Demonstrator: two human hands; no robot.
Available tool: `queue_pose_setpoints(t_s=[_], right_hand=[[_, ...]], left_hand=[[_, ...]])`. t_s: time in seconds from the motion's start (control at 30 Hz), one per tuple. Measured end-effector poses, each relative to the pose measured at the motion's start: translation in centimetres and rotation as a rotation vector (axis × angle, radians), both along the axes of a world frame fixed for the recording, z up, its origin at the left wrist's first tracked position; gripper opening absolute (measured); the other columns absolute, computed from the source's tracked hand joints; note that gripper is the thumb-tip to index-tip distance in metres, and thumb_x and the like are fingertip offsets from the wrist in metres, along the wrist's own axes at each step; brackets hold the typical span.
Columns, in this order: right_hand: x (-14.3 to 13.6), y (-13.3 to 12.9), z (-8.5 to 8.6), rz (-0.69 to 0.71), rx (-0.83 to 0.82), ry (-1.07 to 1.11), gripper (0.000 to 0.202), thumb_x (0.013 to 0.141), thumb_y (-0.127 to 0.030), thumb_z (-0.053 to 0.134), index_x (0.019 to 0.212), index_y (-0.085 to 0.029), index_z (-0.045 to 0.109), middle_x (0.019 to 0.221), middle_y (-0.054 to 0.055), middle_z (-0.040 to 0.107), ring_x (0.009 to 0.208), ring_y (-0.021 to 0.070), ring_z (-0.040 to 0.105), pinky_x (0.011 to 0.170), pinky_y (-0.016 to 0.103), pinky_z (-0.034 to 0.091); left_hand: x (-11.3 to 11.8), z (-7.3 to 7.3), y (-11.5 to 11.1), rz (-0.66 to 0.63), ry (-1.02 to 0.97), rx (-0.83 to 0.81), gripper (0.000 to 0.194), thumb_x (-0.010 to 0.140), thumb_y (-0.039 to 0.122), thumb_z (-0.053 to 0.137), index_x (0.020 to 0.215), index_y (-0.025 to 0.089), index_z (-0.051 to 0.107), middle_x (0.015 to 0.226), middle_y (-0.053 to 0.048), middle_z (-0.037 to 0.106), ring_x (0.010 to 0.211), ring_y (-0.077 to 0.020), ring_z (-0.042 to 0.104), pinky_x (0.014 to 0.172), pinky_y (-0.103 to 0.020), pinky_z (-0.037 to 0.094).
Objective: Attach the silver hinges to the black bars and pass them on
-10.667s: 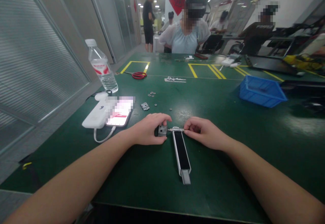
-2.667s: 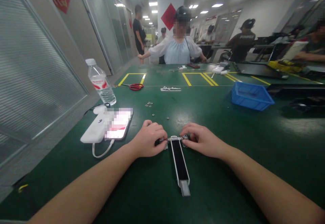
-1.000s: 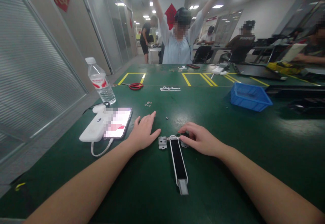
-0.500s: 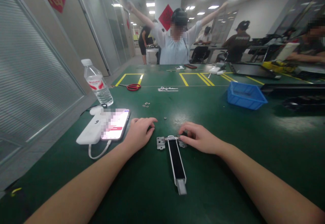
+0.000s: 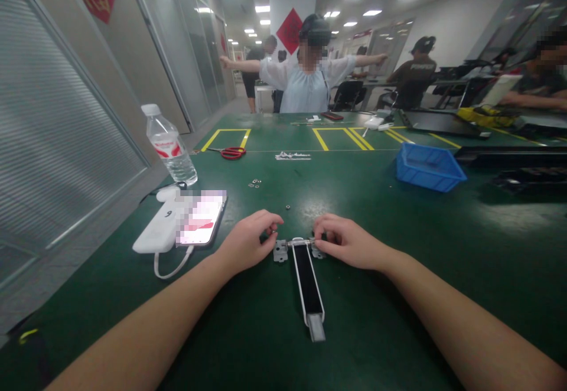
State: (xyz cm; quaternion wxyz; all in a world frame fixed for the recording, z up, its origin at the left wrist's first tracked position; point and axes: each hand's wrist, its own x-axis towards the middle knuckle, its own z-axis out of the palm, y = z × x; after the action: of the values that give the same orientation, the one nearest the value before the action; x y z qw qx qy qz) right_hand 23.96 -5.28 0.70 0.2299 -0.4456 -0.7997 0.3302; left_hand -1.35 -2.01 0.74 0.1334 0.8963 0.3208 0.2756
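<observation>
A long, narrow piece with a black face and white rim (image 5: 309,279) lies on the green table (image 5: 363,326), a grey flat tab (image 5: 316,327) at its near end. Across its far end runs a metal hinge bracket (image 5: 280,251) with a plate on either side. My left hand (image 5: 250,238) is curled just beside the left plate; a tiny glint shows between thumb and fingers, too small to name. With thumb and bent fingers, my right hand (image 5: 348,240) grips the bracket's right end and partly covers that plate. A small nut (image 5: 287,207) lies beyond the bracket.
Left are a phone (image 5: 204,220), a white power bank (image 5: 155,225) with cable and a water bottle (image 5: 170,146). Farther off lie several small nuts (image 5: 254,183), red-handled scissors (image 5: 233,153) and white strips (image 5: 292,156). A blue bin (image 5: 429,168) stands right. A person (image 5: 305,84) is across the table.
My left hand has moved right and nearer, up to the bracket's left plate. My right hand has barely shifted. The person across the table has lowered their outstretched arms.
</observation>
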Motion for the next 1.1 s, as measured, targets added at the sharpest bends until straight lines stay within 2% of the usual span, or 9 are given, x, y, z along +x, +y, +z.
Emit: queue_pose_setpoints(t_s=[0.37,1.1], right_hand=[[-0.1,0.0,-0.1,0.004,0.024,-0.012,0.009,0.086,-0.024,0.057,0.081,-0.017,0.060,0.102,0.005,0.055,0.061,0.0072,0.052,0.058,0.024,0.046],[-0.1,0.1,-0.1,0.006,0.027,-0.012,0.008,0.086,-0.023,0.057,0.081,-0.017,0.060,0.102,0.005,0.055,0.063,0.0077,0.052,0.059,0.025,0.045]], left_hand=[[0.1,0.6,-0.7,-0.117,0.040,-0.080,0.015,0.078,0.011,0.051,0.085,0.016,0.062,0.077,-0.002,0.060,0.070,-0.0125,0.056,0.066,-0.025,0.047],[0.3,0.8,-1.0,-0.219,-0.044,-0.117,0.019,0.074,0.009,0.051,0.086,0.013,0.065,0.077,-0.004,0.061,0.069,-0.0126,0.055,0.065,-0.025,0.046]])
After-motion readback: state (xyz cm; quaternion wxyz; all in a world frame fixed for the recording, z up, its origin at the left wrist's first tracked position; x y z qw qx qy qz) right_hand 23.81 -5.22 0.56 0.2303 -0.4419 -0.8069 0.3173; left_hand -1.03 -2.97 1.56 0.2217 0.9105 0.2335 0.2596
